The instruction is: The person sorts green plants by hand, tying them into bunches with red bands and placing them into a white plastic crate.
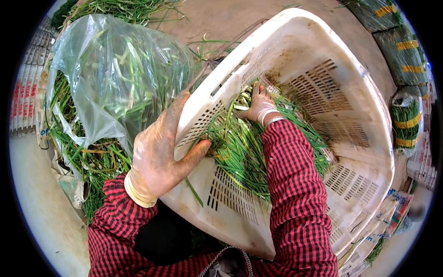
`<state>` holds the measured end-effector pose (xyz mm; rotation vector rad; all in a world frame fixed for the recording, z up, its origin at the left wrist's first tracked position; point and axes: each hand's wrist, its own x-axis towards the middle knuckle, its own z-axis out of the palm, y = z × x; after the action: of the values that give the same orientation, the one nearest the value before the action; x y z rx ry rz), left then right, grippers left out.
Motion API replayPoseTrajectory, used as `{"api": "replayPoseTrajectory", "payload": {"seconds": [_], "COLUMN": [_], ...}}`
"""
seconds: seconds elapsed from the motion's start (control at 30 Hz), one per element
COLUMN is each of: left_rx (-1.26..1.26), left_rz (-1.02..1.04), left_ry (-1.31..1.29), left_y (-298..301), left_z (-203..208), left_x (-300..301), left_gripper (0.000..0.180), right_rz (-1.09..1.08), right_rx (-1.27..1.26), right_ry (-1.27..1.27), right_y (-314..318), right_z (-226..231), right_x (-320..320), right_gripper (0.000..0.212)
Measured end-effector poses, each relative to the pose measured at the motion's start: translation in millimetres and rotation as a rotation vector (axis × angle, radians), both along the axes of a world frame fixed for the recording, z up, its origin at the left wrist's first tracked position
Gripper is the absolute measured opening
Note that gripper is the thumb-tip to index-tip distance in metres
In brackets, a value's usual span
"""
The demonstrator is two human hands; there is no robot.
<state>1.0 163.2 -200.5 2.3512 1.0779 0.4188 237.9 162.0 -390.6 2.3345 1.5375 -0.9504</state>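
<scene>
A large white plastic basket (364, 85) with slotted walls is tilted toward me, its mouth facing up and to the left. My left hand (159, 152), in a thin, dirt-stained glove, grips the basket's left rim, with the thumb hooked inside and the fingers along the outside. Inside lies a loose heap of long, thin green stalks like chives (242, 154), some with pale ends. My right hand (259, 107), also gloved, reaches deep into the basket. It rests on the stalks with fingers stretched out, holding nothing visible. Both forearms wear red-and-black checked sleeves.
Left of the basket, a clear plastic bag (124, 74) covers more green stalks. Further greens (124, 10) lie on the brown floor at the back. Wrapped bundles with yellow tape (406, 121) line the right side. Stacked flat printed packaging (28, 99) stands at far left.
</scene>
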Motion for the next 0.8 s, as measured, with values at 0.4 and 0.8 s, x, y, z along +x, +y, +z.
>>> {"api": "replayPoseTrajectory", "payload": {"seconds": [0.4, 0.8], "left_rx": [-0.087, 0.373], "left_rz": [-0.005, -0.103], "left_ry": [-0.149, -0.094], "left_y": [-0.6, -18.2], "left_z": [-3.0, 2.4], "left_x": [-2.8, 13.9], "left_gripper": [0.069, 0.059], "right_rz": [0.174, -0.902], "right_rx": [0.241, 0.835], "right_ry": [0.147, 1.080], "right_y": [-50.5, -181.6], "right_z": [42.1, 95.9], "right_x": [-20.1, 82.4], "right_gripper": [0.057, 0.039]}}
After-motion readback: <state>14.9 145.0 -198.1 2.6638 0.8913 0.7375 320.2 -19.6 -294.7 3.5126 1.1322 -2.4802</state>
